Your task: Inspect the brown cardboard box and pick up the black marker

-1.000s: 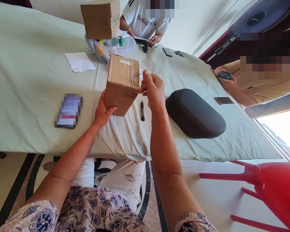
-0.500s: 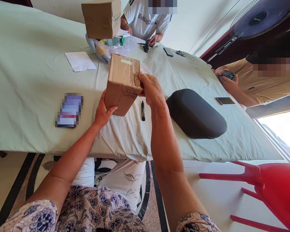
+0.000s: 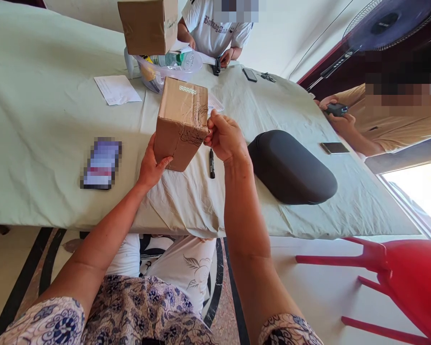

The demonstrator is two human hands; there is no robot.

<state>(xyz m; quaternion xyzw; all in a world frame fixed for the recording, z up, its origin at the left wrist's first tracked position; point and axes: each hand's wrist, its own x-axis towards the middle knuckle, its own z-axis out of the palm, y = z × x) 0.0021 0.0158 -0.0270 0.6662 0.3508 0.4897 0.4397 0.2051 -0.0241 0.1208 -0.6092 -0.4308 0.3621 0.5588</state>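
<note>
A brown cardboard box (image 3: 179, 120) wrapped in clear tape stands tilted on the pale green tablecloth (image 3: 43, 120). My left hand (image 3: 151, 165) grips its lower near corner, thumb on the front face. My right hand (image 3: 224, 136) is closed at the box's right edge, fingertips pinched on the crinkled clear tape there. A black marker (image 3: 211, 164) lies on the cloth just below my right hand.
A black oval case (image 3: 290, 167) lies to the right. A phone (image 3: 102, 163) lies at left, a paper sheet (image 3: 118, 89) further back. A second cardboard box (image 3: 148, 25) rests on a clear tub (image 3: 165, 67). Two other people sit at the far end and right side. A red chair (image 3: 398, 282) stands at lower right.
My right hand came down from above the box's top right corner to its right edge and closed on the tape. The box and my left hand barely moved.
</note>
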